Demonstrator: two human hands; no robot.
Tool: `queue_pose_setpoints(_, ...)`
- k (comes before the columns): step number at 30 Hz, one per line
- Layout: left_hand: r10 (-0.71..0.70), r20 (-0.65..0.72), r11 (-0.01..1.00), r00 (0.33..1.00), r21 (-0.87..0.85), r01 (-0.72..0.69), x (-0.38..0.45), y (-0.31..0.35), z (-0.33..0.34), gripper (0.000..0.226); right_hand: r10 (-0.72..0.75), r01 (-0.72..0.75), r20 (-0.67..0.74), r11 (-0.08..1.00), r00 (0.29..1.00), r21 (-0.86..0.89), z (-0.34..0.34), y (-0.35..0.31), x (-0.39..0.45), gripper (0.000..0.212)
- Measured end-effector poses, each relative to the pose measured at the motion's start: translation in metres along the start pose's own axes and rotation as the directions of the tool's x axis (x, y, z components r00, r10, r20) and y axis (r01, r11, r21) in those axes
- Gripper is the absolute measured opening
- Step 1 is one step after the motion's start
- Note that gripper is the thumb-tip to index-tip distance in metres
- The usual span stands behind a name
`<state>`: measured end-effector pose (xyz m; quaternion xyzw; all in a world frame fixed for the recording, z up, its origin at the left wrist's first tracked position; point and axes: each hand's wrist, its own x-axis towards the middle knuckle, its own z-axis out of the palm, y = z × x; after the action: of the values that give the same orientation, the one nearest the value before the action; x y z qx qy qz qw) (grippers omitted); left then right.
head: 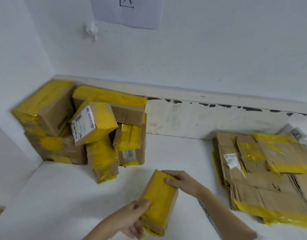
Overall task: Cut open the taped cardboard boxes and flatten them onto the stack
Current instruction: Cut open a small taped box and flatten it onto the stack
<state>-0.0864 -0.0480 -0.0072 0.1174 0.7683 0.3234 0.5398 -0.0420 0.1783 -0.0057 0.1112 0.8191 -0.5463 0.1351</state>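
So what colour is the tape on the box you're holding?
Yellow, over brown cardboard, on the box; head view shows it.

Brown box (158,203) wrapped in yellow tape; piled boxes (80,129) brown and yellow too, one white-labelled; white table (62,196).

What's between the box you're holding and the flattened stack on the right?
Head view: only the right hand and forearm crossing bare white tabletop between held box and flattened stack.

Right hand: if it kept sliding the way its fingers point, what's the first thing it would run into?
The right hand grips the far end of the taped box, fingers pointing left. Past the box that line looks free across the white table; the pile of taped boxes seems to sit farther back, though depth is unclear.
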Motion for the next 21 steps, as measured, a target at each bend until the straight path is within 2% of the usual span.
queue_pose_setpoints(2,0.007,-0.044,0.999,0.999,-0.040,-0.009,0.011,-0.007,0.018,0.091,0.027,-0.029,-0.065,0.999,0.998,-0.030,0.009,0.010,0.004,0.034)
queue_pose_setpoints(3,0.012,-0.079,0.999,0.997,-0.034,-0.015,0.014,-0.009,0.028,0.092,0.025,-0.028,-0.088,0.999,0.996,-0.035,0.011,0.012,0.005,0.034)
queue_pose_setpoints(6,-0.026,-0.174,0.996,0.984,0.074,0.039,0.016,-0.007,0.050,0.073,-0.007,-0.008,-0.135,0.993,0.991,-0.114,0.015,0.010,0.009,0.036)
queue_pose_setpoints(8,-0.028,-0.209,0.988,0.977,0.142,0.058,0.017,-0.003,0.059,0.072,-0.028,-0.005,-0.184,0.985,0.982,-0.174,0.018,0.010,0.010,0.041)
queue_pose_setpoints(11,0.168,-0.355,0.957,0.920,0.284,-0.065,0.019,0.011,0.056,0.113,0.004,-0.066,-0.286,0.976,0.958,-0.207,0.018,0.012,0.007,0.048)
queue_pose_setpoints(13,0.337,-0.376,0.864,0.863,0.488,-0.124,0.023,0.022,0.050,0.125,0.036,-0.125,-0.352,0.964,0.935,-0.233,0.015,0.016,0.004,0.050)
queue_pose_setpoints(15,0.481,-0.330,0.785,0.812,0.575,-0.231,0.036,0.031,0.044,0.114,0.046,-0.162,-0.396,0.951,0.917,-0.265,0.012,0.020,0.002,0.051)
queue_pose_setpoints(16,0.520,-0.330,0.790,0.788,0.537,-0.297,0.044,0.034,0.041,0.100,0.047,-0.172,-0.407,0.945,0.912,-0.278,0.012,0.021,0.002,0.052)
queue_pose_setpoints(19,0.527,-0.462,0.850,0.713,0.286,-0.442,0.065,0.037,0.032,0.053,0.036,-0.175,-0.431,0.942,0.902,-0.287,0.014,0.026,0.001,0.051)
queue_pose_setpoints(21,0.451,-0.506,0.878,0.735,0.103,-0.468,0.073,0.036,0.024,0.038,0.037,-0.204,-0.516,0.940,0.856,-0.272,0.014,0.035,-0.004,0.043)
